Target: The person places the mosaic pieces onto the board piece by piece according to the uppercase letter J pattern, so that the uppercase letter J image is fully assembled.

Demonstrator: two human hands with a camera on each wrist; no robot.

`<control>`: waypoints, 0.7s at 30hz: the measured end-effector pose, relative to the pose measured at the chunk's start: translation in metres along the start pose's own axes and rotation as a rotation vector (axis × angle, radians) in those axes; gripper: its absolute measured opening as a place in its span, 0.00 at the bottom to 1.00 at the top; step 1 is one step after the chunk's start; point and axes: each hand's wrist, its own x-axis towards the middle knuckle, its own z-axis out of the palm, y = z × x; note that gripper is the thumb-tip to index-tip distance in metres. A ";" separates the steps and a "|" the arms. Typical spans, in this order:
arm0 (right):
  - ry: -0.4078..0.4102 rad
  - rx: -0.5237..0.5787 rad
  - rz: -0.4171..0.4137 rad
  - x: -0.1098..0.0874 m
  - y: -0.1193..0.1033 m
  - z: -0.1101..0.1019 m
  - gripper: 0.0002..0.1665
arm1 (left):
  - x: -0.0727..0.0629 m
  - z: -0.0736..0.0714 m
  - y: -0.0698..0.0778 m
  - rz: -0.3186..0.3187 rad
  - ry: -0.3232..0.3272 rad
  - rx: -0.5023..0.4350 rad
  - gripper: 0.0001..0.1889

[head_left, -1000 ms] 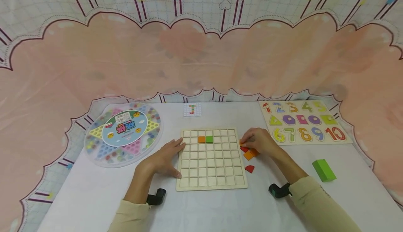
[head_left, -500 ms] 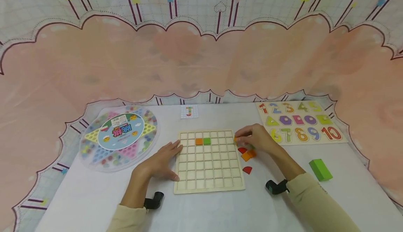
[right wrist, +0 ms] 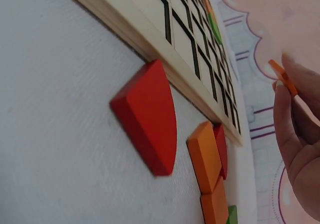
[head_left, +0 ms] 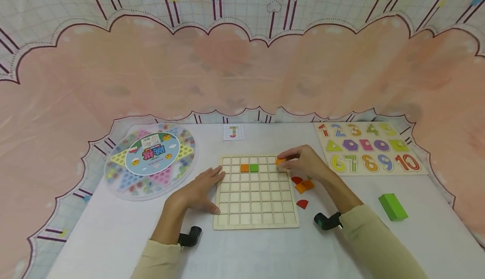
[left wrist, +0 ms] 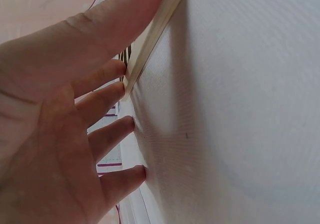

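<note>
Grid: the pale wooden grid (head_left: 250, 207) lies flat on the white table (head_left: 246, 253), seven cells across and seven down; two cells hold tiles.
Filled cells: one orange tile (head_left: 244, 168) and one green tile (head_left: 254, 168), side by side in the second row from the far edge, third and fourth from the left.
Right hand: the right hand (head_left: 305, 161) pinches one orange square (head_left: 280, 161) between thumb and fingertips, raised over the grid's far right corner.
Left hand: the left hand (head_left: 197, 190) is spread wide, thumb and fingertips touching the grid's left edge; nothing is gripped.
Loose reds: two quarter-rounds, one (head_left: 302, 204) nearer the person, the other (head_left: 297, 180) against the loose oranges.
Loose oranges: two, one (head_left: 301, 187) touching the other (head_left: 309, 184), just right of the grid.
Loose green: one piece (right wrist: 233, 215) beside them, mostly hidden.
Case: one round case (head_left: 142, 165) at the left, full of coloured beads too many to count.
Number board: one board (head_left: 361, 154) at the far right, bearing numerals 1 to 10 and five shapes.
Card: one card (head_left: 233, 132) with a small coloured J, beyond the grid.
Block: one green block (head_left: 393, 207), well right of the grid.
</note>
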 end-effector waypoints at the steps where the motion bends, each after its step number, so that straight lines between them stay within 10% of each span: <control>1: 0.000 0.007 0.014 0.001 -0.001 0.002 0.15 | 0.000 0.000 0.000 0.002 -0.001 0.002 0.56; 21: 0.003 -0.069 -0.104 0.018 -0.008 0.039 0.12 | 0.002 0.001 -0.002 -0.020 -0.002 -0.003 0.56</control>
